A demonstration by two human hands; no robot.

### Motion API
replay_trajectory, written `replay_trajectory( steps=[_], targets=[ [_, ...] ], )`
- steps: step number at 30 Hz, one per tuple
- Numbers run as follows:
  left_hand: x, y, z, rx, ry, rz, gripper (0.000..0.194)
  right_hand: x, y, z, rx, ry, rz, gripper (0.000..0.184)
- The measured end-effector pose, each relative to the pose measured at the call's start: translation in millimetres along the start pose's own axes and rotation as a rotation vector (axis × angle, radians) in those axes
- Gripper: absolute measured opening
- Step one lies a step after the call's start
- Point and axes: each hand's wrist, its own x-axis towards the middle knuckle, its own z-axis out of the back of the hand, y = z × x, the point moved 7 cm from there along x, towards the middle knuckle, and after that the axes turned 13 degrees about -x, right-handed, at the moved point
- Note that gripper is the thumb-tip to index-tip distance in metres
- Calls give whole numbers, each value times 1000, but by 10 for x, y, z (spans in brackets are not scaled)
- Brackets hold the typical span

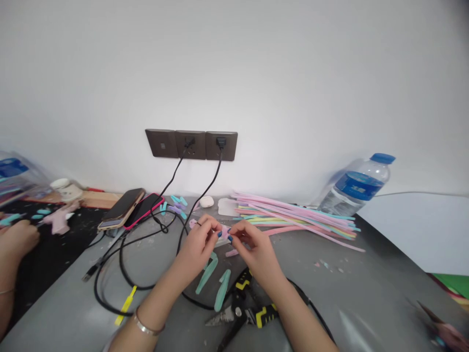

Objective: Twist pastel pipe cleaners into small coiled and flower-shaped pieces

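My left hand (201, 240) and my right hand (254, 248) meet above the grey table, fingertips almost touching. Each pinches with thumb and forefinger; whatever lies between them is too small to make out. Just behind the fingertips is a pink piece (224, 234), partly covered by them. Two bent teal pipe cleaner pieces (222, 290) lie below, between my forearms. Nearer to me, pliers with black and yellow handles (238, 313) rest on the table, partly hidden by my right forearm. Behind my right hand spreads a bundle of pastel pipe cleaners (296, 215).
A tilted water bottle (361, 185) leans by the wall. Two phones (122, 209) and looping black cables (120, 266) with a yellow tie (125, 305) are on the left. Scissors (441, 325) lie at lower right. Another person's hand (20, 242) shows at far left.
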Motion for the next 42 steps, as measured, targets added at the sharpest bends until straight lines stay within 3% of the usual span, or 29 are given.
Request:
replay_trajectory(
  steps=[4, 9, 13, 22, 27, 36, 42],
  targets=[
    [-26, -23, 18, 88, -76, -24, 13, 6, -80, -5, 101, -39, -88, 7],
    [-17, -51, 82, 127, -90, -39, 14, 15, -86, 16, 178, -33, -116, 2],
    [-2, -70, 139, 145, -118, -61, 14, 18, -106, 50, 251, -58, -132, 10],
    [-54, 65, -25, -209, -59, 114, 15, 26, -95, 26, 309, -85, -128, 14],
    [-46, 54, -6, -287, -71, 141, 15, 22, -84, 35, 278, -56, -93, 8],
    [3, -28, 67, -127, -90, 55, 10, 27, -30, 16, 259, 35, -95, 8],
    [-11, -165, 122, 39, -94, -112, 6, 12, -21, 17, 201, 67, -81, 9]
  ],
)
